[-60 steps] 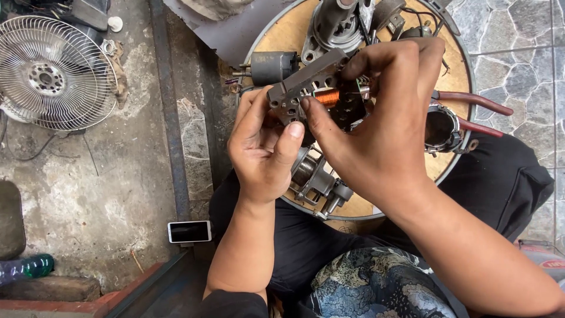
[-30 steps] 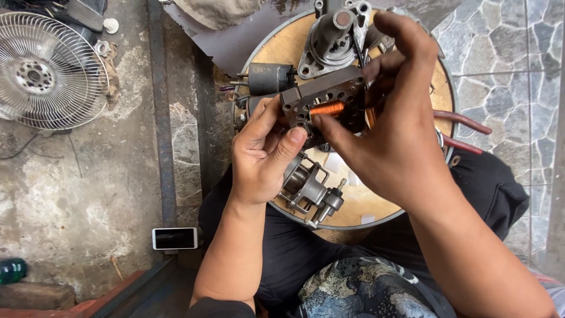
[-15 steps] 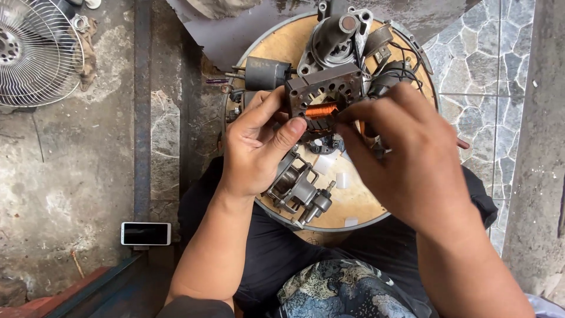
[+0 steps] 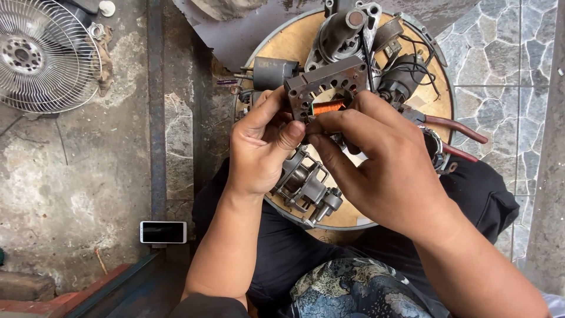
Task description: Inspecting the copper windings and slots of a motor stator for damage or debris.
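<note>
Both hands grasp a square, rust-brown laminated steel motor core with a copper-orange wire coil (image 4: 327, 94), held up over a round wooden board rimmed in metal (image 4: 281, 48). The left hand (image 4: 263, 144) pinches the core's left edge, thumb pressed along its lower side and fingers curled behind it. The right hand (image 4: 385, 162) closes on the lower right part, thumb and forefinger meeting just under the coil — the two thumbs almost touch.

Beneath the hands on the board lies a grey cast-metal motor bracket with a short shaft (image 4: 309, 188), partly hidden by the left thumb. At the board's far side stand a grey domed motor housing (image 4: 342, 32), a small dark grey cylinder (image 4: 272, 72) and a black part with tangled black wires (image 4: 403, 75). Red-handled pliers (image 4: 456, 128) stick out from behind the right hand, over the board's right edge.

On the concrete floor to the left stands a round white wire fan guard (image 4: 44, 56), and nearer the person's knee lies a white-edged phone with a dark screen (image 4: 163, 232). The person sits in black trousers (image 4: 306, 253), the board resting against the legs — grey stone paving shows to the right.
</note>
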